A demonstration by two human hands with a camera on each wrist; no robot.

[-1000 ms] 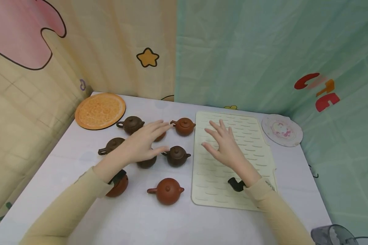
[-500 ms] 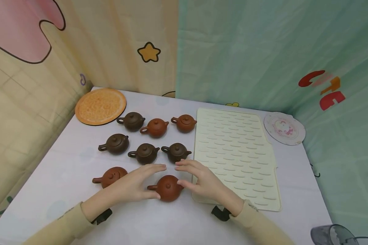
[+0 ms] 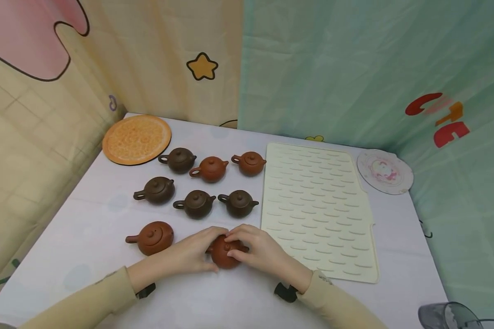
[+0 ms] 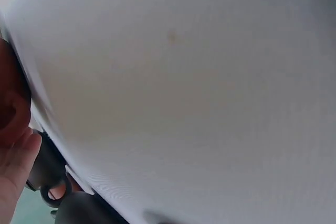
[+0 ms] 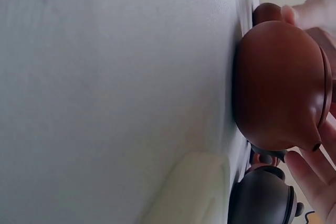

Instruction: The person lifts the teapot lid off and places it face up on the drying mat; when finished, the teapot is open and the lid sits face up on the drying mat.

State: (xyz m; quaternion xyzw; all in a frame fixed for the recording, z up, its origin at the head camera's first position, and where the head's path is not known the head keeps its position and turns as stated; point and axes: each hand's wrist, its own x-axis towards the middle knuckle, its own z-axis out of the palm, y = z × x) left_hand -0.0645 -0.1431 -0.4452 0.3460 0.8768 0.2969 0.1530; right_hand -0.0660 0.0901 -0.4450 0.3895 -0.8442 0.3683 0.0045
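A reddish-brown teapot stands on the table between both hands. My left hand holds it from its handle side, with the thumb near the front and the fingers behind. From the spout side my right hand grips over its top, thumb lying across the lid. In the right wrist view the round teapot body and its spout show large, with my right fingers just beyond the spout. Only part of the teapot and my left fingers appear at the left wrist view's edge.
Another red teapot stands to the left. Several dark and red teapots, including a nearby dark one, form rows behind. A cream ridged mat lies at right. A round orange mat and a pink-patterned disc lie farther back.
Both hands have come back from above the rear teapots and the mat toward the front reddish-brown teapot. They have closed in on it from either side.
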